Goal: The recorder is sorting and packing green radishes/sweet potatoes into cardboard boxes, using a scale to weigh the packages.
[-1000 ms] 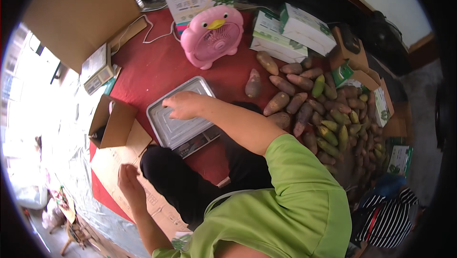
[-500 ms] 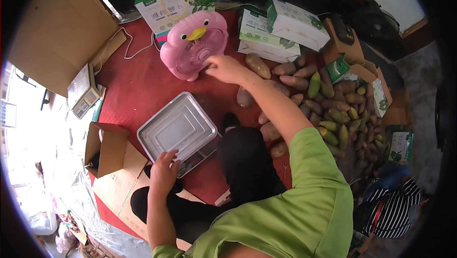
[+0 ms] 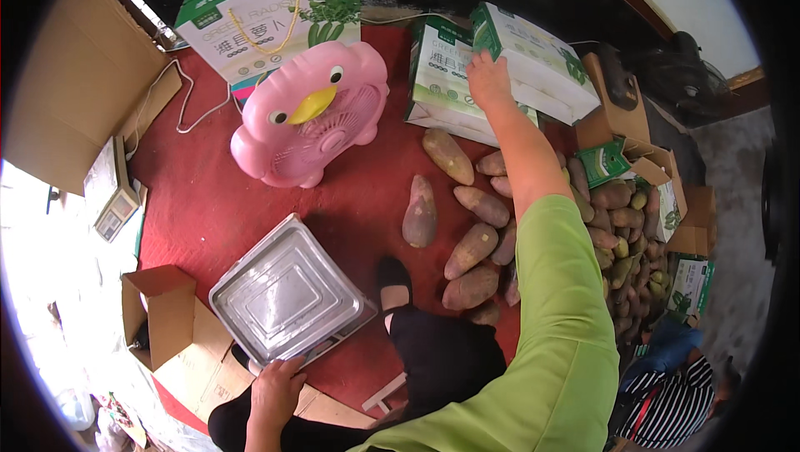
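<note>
Fingers bent and back upward, the left hand (image 3: 275,389) rests at the near edge of a shallow metal tray (image 3: 287,294); whether it grips cannot be told. Farther right, root vegetables (image 3: 471,250), probably radishes, lie on a red floor covering (image 3: 192,202). Beyond them, at the end of a nearly straight right arm (image 3: 537,156), the right hand (image 3: 490,77) meets the left end of the upper carton (image 3: 542,69), lying across a lower carton (image 3: 442,98); its fingers curl slightly, their hold unclear. The step in hand appears to be taking hold of the upper carton, which calls for a secure grip.
</note>
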{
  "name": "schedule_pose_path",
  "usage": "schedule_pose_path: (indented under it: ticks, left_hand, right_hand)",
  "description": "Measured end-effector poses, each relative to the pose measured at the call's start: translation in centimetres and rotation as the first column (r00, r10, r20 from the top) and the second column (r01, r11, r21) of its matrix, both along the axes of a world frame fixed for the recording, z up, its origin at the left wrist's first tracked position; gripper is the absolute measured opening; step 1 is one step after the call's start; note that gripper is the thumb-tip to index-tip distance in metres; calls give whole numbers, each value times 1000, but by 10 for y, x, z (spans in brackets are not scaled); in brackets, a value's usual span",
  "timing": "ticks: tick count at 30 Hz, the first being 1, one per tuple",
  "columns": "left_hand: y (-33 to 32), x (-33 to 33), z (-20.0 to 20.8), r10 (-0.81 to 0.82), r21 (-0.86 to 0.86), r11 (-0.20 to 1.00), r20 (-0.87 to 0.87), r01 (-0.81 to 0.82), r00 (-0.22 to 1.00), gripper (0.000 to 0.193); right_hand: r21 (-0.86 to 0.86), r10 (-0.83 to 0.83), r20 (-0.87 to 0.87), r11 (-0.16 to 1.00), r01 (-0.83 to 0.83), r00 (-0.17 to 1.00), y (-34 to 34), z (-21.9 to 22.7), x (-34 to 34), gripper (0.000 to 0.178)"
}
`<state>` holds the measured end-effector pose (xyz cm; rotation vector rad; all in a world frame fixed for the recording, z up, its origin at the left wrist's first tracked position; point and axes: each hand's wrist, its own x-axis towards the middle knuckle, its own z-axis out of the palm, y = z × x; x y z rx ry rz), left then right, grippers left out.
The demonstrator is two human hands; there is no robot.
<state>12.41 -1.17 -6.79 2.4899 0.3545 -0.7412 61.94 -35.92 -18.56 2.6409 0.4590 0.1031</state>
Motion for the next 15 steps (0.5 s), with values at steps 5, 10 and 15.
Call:
schedule_pose_path:
  ticks: [5, 10, 15]
  left_hand:
    - [-1, 18, -13, 7, 0, 1000, -74, -7, 997, 26]
    - [-5, 31, -18, -71, -48, 997, -61, 68, 996, 26]
    - [-14, 38, 3, -58, -75, 996, -25, 56, 998, 27]
  right_hand:
    - [-109, -35, 140, 993, 51, 990, -43, -37, 37, 35]
    - [-301, -186, 96, 931, 207, 978, -93, -21, 15, 43]
    - [-358, -303, -3, 890, 282, 953, -138, -3, -71, 34]
